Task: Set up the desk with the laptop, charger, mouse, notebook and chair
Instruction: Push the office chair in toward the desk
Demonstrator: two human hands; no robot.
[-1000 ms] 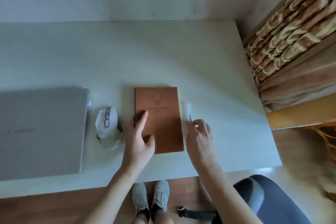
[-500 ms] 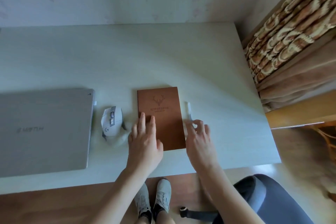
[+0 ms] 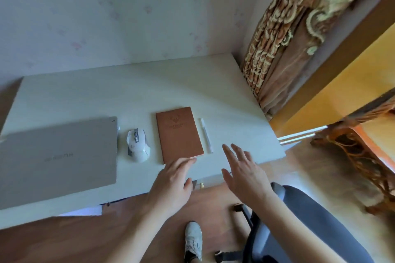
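1. Desk (image 3: 149, 92) in pale wood carries four items along its near half as you stand over it: from your left, the closed grey laptop (image 3: 57, 156), the white mouse (image 3: 137, 145) just beside the laptop's right edge, the brown notebook (image 3: 179, 134) lying flat with cover shut, and a white pen (image 3: 206, 135) parallel to the notebook's right side.

2. Your left hand (image 3: 171, 186) hangs over the desk's front edge with fingers spread and nothing in it; its fingertips reach the notebook's near corner (whether they touch it cannot be told through the blur).

3. Your right hand (image 3: 245, 173) is likewise spread and empty, hovering near the front edge to the right of the pen and apart from it.

4. Laptop, mouse and notebook look placed, by this view, though the laptop lid is down and overhangs nothing.

5. Charger: none is visible on the desk or floor, so that part reads as not yet done (it may lie outside the view).

6. Your grey office chair (image 3: 310, 230) stands off to the right of your feet, turned away from the desk rather than tucked under it; bringing it in appears to remain.
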